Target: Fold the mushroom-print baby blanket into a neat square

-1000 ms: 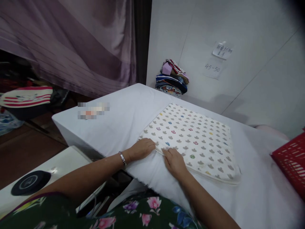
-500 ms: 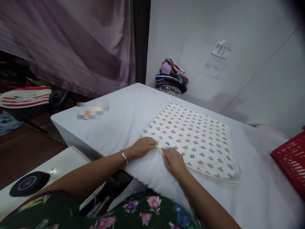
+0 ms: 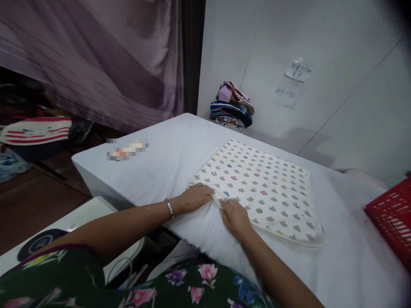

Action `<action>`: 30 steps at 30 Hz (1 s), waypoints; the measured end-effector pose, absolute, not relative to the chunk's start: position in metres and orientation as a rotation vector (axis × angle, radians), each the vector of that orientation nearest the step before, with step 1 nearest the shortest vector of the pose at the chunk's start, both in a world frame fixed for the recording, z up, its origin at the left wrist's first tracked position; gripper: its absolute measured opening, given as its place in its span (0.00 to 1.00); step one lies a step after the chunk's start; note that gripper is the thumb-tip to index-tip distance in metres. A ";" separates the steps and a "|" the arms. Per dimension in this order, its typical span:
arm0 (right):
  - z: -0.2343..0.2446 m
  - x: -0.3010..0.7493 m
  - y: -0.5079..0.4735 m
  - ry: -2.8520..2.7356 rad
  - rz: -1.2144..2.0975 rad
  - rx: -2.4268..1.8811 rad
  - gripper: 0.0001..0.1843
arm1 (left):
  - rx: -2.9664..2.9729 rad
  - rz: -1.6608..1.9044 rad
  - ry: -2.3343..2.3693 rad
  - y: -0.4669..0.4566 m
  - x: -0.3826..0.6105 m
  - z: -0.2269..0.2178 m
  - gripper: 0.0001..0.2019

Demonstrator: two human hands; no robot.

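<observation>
A folded cream cloth (image 3: 260, 188) printed with small grey and coloured shapes lies flat on the white-covered table (image 3: 167, 158). Both hands are at its near left edge. My left hand (image 3: 194, 197), with a bracelet on the wrist, has its fingers curled and pinches the layered edge of the cloth. My right hand (image 3: 235, 217) rests beside it on the same edge, fingers bent and gripping the fabric. The two hands almost touch.
A stack of folded clothes (image 3: 231, 105) sits at the table's far corner against the white wall, under paper notes (image 3: 298, 70). A red basket (image 3: 393, 216) stands at the right edge. A purple curtain (image 3: 96, 64) hangs at left, and a white unit with a black disc (image 3: 38, 244) is below left.
My left hand has slid a little to the right along the cloth's edge, closer to my right hand. The cloth itself lies as before.
</observation>
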State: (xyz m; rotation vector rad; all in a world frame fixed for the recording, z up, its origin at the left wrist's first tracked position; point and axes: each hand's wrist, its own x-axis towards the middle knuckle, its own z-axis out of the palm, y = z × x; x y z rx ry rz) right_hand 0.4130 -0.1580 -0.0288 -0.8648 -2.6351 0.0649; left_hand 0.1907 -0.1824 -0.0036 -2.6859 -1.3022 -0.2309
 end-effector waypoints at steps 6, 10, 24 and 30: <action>-0.032 0.414 -0.157 -2.628 0.080 -0.845 0.15 | -2.613 -0.210 -1.220 -0.185 0.190 0.000 0.11; -0.032 0.415 -0.157 -2.637 0.051 -0.824 0.15 | -2.615 -0.261 -1.160 -0.195 0.186 0.001 0.09; -0.025 0.413 -0.160 -2.724 -0.089 -0.817 0.16 | -2.620 -0.549 -1.376 -0.203 0.187 -0.016 0.08; -0.021 0.409 -0.162 -2.713 -0.094 -0.860 0.13 | -2.635 -0.529 -1.445 -0.205 0.188 -0.017 0.08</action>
